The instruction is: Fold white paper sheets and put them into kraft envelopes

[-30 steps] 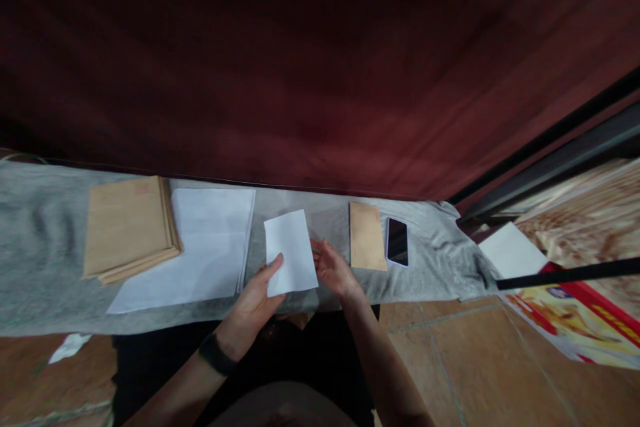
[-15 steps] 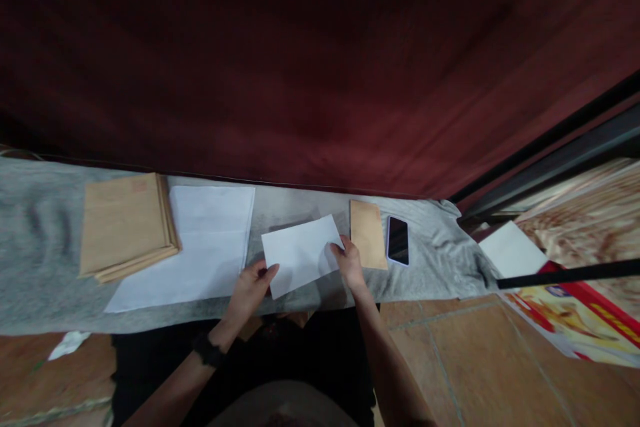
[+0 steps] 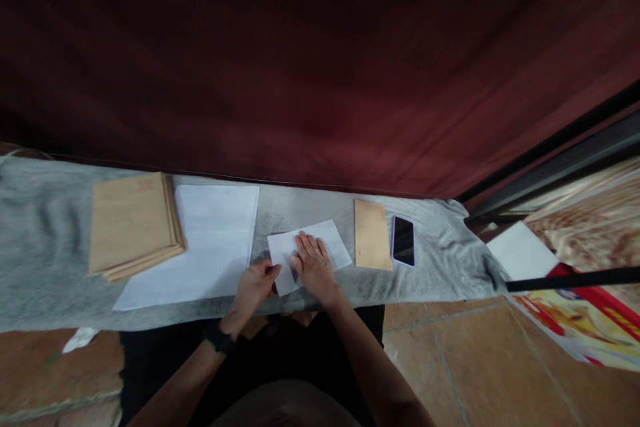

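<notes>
A white folded sheet of paper (image 3: 333, 243) lies on the grey cloth in front of me, slightly turned. My right hand (image 3: 316, 270) rests flat on top of it, fingers stretched out and covering its middle. At the sheet's left edge my left hand (image 3: 255, 288) is closed, thumb and fingers pinching the lower left part of the paper. A dark band circles the left wrist. Just right of the sheet lies a single brown envelope (image 3: 373, 237), touched by neither hand.
On the left, a stack of brown envelopes (image 3: 131, 220) partly covers large white sheets (image 3: 213, 233). A phone (image 3: 403, 240) lies right of the single envelope. The grey cloth (image 3: 445, 263) ends at a dark red panel (image 3: 310, 113) behind. A colourful box (image 3: 585, 320) stands at far right.
My right hand has let go of the sheet's right edge and moved left, now flat on it. The sheet has come down onto the cloth. The left hand stays at its left edge.
</notes>
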Demonstrator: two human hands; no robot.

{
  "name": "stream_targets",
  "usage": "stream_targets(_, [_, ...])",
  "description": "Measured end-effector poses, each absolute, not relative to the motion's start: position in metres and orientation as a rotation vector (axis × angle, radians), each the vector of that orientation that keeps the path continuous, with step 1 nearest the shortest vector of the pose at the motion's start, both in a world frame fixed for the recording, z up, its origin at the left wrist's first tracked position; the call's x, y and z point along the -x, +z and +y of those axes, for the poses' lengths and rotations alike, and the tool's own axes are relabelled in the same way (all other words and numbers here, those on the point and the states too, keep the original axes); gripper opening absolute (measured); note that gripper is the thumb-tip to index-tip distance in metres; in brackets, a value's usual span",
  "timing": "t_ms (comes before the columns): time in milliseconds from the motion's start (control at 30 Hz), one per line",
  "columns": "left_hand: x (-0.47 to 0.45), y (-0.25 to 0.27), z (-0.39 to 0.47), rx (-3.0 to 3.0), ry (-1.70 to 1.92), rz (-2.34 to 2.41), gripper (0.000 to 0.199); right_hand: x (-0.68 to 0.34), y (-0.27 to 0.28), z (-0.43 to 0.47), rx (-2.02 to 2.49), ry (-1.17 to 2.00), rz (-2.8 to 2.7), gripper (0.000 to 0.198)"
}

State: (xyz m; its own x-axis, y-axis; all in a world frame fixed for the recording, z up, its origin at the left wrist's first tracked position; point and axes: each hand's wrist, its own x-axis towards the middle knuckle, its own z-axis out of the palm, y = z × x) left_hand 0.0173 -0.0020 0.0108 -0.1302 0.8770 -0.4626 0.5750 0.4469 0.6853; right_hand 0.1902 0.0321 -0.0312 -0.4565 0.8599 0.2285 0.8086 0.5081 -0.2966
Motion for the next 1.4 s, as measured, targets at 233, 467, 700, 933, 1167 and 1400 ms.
stream_targets(233, [-0.012,-0.005,-0.001,-1.154,0.499,1.765,0.025,-0.213,-0.036,0.066,1.473,0.143,-2.306,0.052])
stream_targets(467, [-0.007,-0.012,0.000,-1.108,0.572,1.698,0.025,-0.228,-0.035,0.089,1.588,0.252,-2.110,0.056])
stream_targets(700, [-0.007,-0.005,-0.001,-1.050,0.645,1.619,0.026,-0.204,-0.037,0.060,1.530,0.232,-2.152,0.054])
stream_targets(933, [-0.007,-0.006,0.003,-0.909,0.677,1.617,0.035,-0.172,-0.026,0.018,1.306,0.332,-2.363,0.054])
stream_targets(1167, [-0.004,-0.010,0.004,-0.911,0.701,1.663,0.038,-0.164,-0.014,-0.002,1.168,0.481,-2.445,0.050])
stream_targets(1400, [-0.005,0.001,-0.001,-0.950,0.812,1.664,0.042,-0.170,-0.011,-0.019,1.053,0.757,-2.365,0.049])
